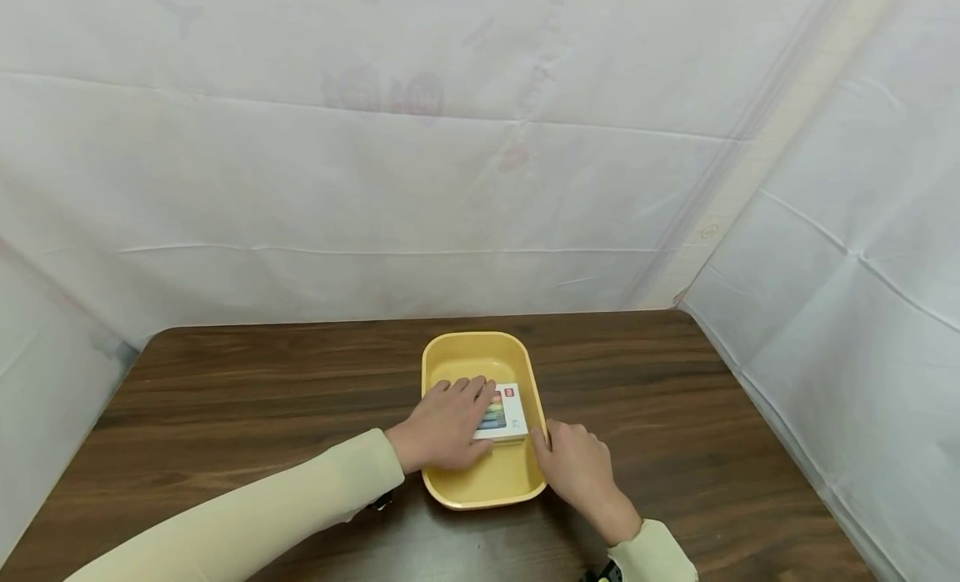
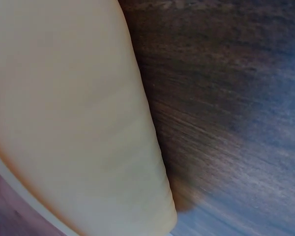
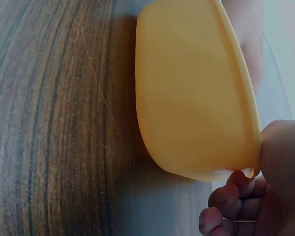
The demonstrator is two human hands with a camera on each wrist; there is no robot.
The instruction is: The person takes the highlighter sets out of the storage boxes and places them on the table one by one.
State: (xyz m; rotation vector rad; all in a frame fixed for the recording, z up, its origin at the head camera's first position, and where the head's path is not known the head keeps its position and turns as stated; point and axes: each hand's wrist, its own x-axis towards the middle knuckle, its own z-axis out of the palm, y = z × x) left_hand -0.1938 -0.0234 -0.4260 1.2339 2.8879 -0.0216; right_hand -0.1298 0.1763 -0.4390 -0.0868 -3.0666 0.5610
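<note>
A yellow plastic tray [image 1: 483, 486] with rounded corners stands on the table. Inside lies a small white box [image 1: 514, 413] with a colorful picture and a red label on top. My left hand [image 1: 447, 423] reaches over the tray's left side and holds the box, fingertips along its far edge and thumb by its near edge. The hand covers the box's left part. With my right hand [image 1: 581, 465] I grip the tray's right rim, thumb on the inner side. In the right wrist view, curled fingers [image 3: 226, 196] show under the rim of the tray [image 3: 191, 93].
The dark wood-grain table [image 1: 285, 382] extends on both sides of the tray. A white sheet [image 1: 375, 190] hangs behind the table's far edge, and another [image 1: 847, 332] runs along the right side. Dark devices sit at both wrists, by the cream sleeves [image 1: 322, 482].
</note>
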